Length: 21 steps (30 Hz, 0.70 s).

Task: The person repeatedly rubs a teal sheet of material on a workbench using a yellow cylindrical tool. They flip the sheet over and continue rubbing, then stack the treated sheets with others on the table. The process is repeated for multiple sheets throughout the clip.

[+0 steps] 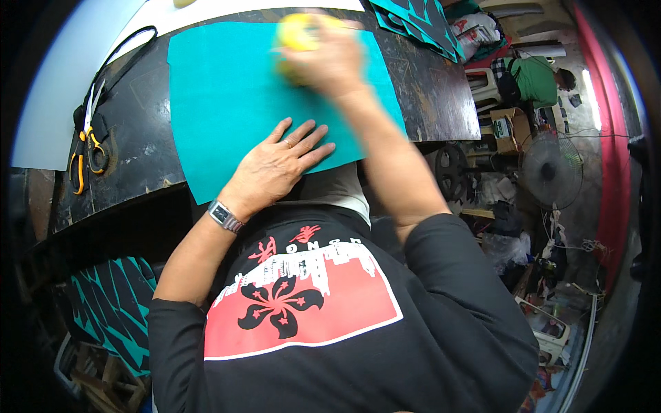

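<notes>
A teal sheet (220,96), fabric-like and roughly rectangular, lies flat on the dark table and hangs slightly over its near edge. My left hand (279,162) rests on the sheet's near part, palm down with fingers spread, a watch on the wrist. Toward the sheet's far right, my right hand (334,58) is closed round a yellow rounded object (297,33). Motion smears both that hand and the object, so its exact kind and whether it touches the sheet cannot be made out.
Scissors (88,141) with orange-black handles lie at the left beside a black strap (131,54). Cut teal-and-black pieces (420,26) are stacked at the far right. More pieces (113,303) sit lower left. A fan (551,168) and a person in green (536,81) are off right.
</notes>
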Each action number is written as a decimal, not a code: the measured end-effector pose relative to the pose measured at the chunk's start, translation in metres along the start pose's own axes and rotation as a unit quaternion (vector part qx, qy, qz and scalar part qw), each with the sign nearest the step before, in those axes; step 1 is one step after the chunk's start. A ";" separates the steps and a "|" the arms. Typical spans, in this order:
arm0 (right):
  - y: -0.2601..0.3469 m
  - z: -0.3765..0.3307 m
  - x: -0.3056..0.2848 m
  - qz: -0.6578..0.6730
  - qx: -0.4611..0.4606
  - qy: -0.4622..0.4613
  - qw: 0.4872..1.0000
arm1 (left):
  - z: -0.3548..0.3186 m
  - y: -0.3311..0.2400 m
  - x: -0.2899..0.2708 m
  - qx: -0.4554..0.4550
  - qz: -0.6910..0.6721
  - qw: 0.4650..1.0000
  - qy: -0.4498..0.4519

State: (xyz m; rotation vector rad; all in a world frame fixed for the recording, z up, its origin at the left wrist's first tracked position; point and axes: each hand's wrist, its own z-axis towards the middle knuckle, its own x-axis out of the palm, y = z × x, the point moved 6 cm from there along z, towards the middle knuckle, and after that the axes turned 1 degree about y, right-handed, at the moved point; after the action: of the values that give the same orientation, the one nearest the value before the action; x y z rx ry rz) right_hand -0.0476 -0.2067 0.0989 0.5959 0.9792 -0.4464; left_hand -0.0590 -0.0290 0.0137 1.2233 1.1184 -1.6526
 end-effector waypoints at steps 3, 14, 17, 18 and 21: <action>0.155 -0.030 0.033 0.101 -0.168 -0.015 0.980 | -0.003 -0.001 0.001 0.007 0.052 0.999 -0.003; -0.031 -0.039 -0.039 0.035 0.055 0.074 0.995 | 0.003 -0.010 -0.013 -0.019 0.012 1.000 -0.018; -0.119 -0.061 -0.089 -0.036 0.188 -0.015 0.981 | 0.006 -0.014 -0.033 0.024 -0.058 0.998 -0.025; -0.128 -0.063 -0.092 -0.037 0.176 -0.036 0.983 | 0.007 -0.005 -0.038 0.015 -0.132 0.991 0.007; -0.125 -0.061 -0.076 -0.057 0.084 -0.001 0.995 | 0.015 0.050 -0.059 -0.056 -0.355 0.933 -0.004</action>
State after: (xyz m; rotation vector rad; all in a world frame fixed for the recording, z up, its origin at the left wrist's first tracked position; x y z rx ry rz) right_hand -0.1988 -0.2554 0.1064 0.6939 0.9821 -0.6350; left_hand -0.0024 -0.0537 0.0634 0.7662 1.7595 -2.0609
